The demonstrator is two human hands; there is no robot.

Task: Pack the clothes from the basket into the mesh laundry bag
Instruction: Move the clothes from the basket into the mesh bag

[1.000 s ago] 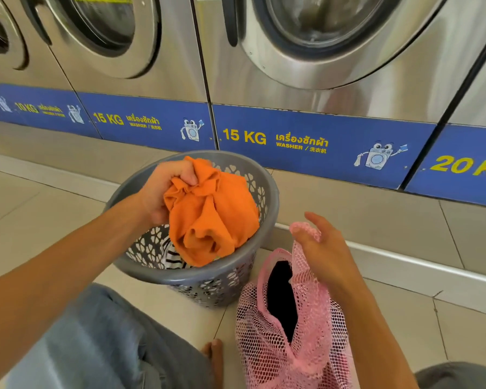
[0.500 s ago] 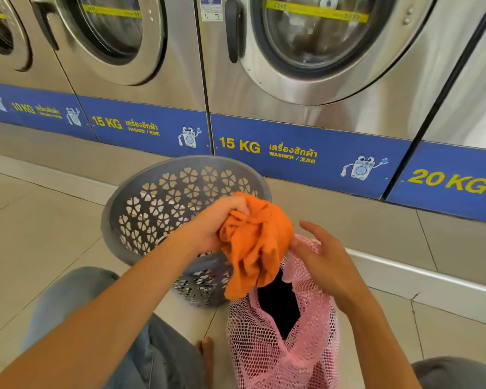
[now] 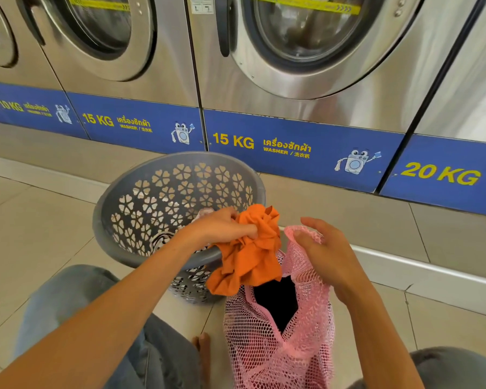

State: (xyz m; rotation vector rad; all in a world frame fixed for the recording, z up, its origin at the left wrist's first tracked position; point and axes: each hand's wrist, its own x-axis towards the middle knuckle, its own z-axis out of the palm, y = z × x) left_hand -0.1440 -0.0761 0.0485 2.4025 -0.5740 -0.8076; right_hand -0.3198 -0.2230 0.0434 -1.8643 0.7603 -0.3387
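Orange garment (image 3: pixel 250 248), gripped by the left hand (image 3: pixel 222 228), hangs over the pink mesh bag (image 3: pixel 281 332) whose rim the right hand (image 3: pixel 323 254) pinches open; the basket (image 3: pixel 118 197) holds more clothes.

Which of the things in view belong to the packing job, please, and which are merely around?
Job: orange garment in the left hand; pink mesh bag, its rim held by the right hand; grey basket with striped clothes.
Around: washing machines; tiled floor.
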